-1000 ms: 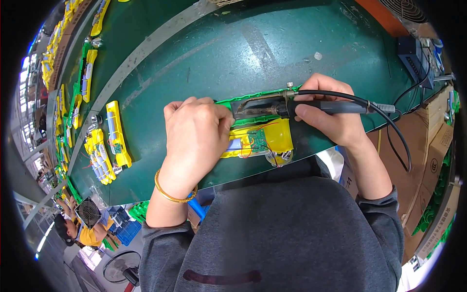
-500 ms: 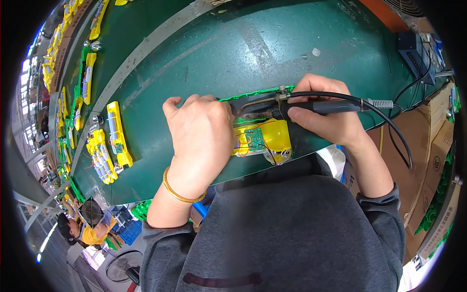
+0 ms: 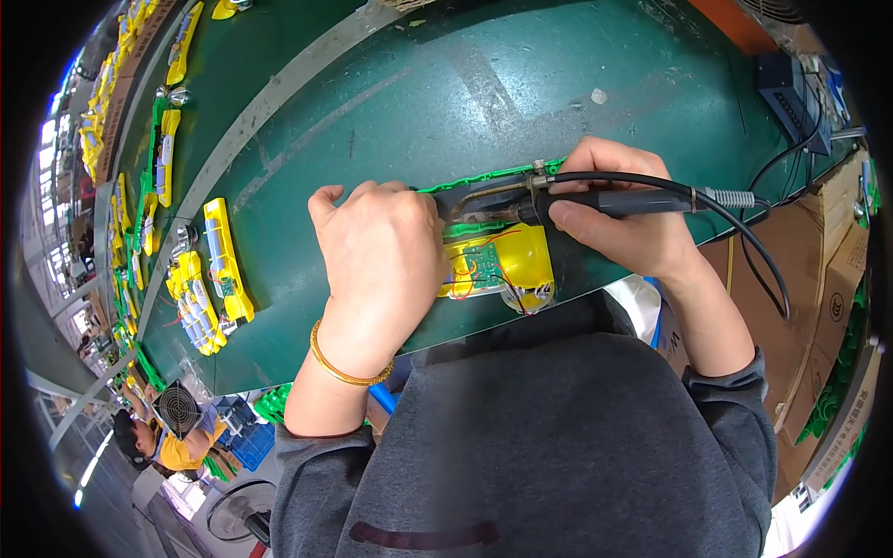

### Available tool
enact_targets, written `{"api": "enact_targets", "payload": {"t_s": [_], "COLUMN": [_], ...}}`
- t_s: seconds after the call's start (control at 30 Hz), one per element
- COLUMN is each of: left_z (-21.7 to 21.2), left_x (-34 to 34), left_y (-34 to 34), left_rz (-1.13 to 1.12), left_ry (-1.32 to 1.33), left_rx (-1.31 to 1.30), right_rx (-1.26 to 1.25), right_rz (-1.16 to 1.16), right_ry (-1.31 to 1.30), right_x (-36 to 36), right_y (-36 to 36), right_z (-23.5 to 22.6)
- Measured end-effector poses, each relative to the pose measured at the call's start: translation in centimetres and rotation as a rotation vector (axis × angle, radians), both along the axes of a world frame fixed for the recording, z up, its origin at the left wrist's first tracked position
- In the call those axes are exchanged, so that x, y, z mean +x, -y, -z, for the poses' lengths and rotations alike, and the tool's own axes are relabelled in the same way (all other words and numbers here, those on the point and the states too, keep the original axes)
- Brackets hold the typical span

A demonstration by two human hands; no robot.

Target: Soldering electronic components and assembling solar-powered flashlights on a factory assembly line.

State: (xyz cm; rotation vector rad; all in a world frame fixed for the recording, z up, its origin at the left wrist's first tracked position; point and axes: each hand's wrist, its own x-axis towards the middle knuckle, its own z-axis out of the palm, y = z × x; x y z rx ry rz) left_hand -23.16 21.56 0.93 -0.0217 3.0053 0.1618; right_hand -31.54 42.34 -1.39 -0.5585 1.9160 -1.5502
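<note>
My right hand (image 3: 633,219) grips a soldering iron (image 3: 628,202) by its dark handle, with a bent metal feed tube (image 3: 484,195) fixed along it. The iron points left, and its tip disappears beside my left hand (image 3: 383,244). That hand is closed, knuckles up, and hides whatever its fingers hold. Right of it lies a yellow plastic housing (image 3: 527,253) with a green circuit board (image 3: 476,266), thin red and black wires and a round silvery lamp part (image 3: 527,298). A long green plastic shell (image 3: 484,177) lies just beyond, partly under the iron.
Left on the green table (image 3: 372,112) lie yellow housings (image 3: 223,256) with battery cells. Further left, more yellow and green parts (image 3: 166,158) form a row past a grey strip. A blue box-shaped unit (image 3: 791,98) stands far right; black cables hang beside my right arm. Another person (image 3: 172,446) sits lower left.
Both hands keep nearly the same pose. The yellow housing and its board have shifted very slightly left, and the iron has barely moved. The whole view has shifted a little.
</note>
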Motion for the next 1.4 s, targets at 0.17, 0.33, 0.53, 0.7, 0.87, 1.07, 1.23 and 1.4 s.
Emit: {"api": "enact_targets", "payload": {"t_s": [0.17, 0.33, 0.53, 0.7, 0.87, 1.07, 1.23, 1.4], "left_z": [-0.2, -0.2, -0.8, -1.3, -1.5, -1.0, 0.2, 0.6], "left_x": [0.0, -0.1, -0.1, 0.0, 1.8, 3.0, 3.2, 2.4], "left_y": [0.0, -0.2, -0.5, 0.8, 3.8, 0.1, -0.3, 0.0], "left_rz": [0.001, 0.005, -0.007, -0.177, -0.449, -0.352, -0.338, -0.329], "left_ry": [0.011, 0.002, -0.005, 0.089, -0.37, -0.228, -0.163, -0.193], "left_rx": [0.007, -0.011, -0.049, 0.305, 0.609, 0.428, 0.408, 0.672], "right_rx": [-0.036, -0.09, -0.132, -0.267, -0.296, -0.304, -0.392, -0.303], "right_rz": [0.035, 0.087, 0.2, 0.335, 0.401, 0.453, 0.426, 0.291], "right_ry": [0.059, 0.108, 0.114, 0.134, 0.153, 0.199, 0.256, 0.185], "right_x": [0.0, 0.2, 0.5, 0.6, 0.8, 1.4, 1.5, 1.2], "right_y": [-0.5, -0.7, -1.5, -2.6, -3.6, -2.4, -1.4, -1.3], "right_z": [0.2, 0.0, -0.4, 0.0, 0.6, 1.1, 0.5, 0.0]}}
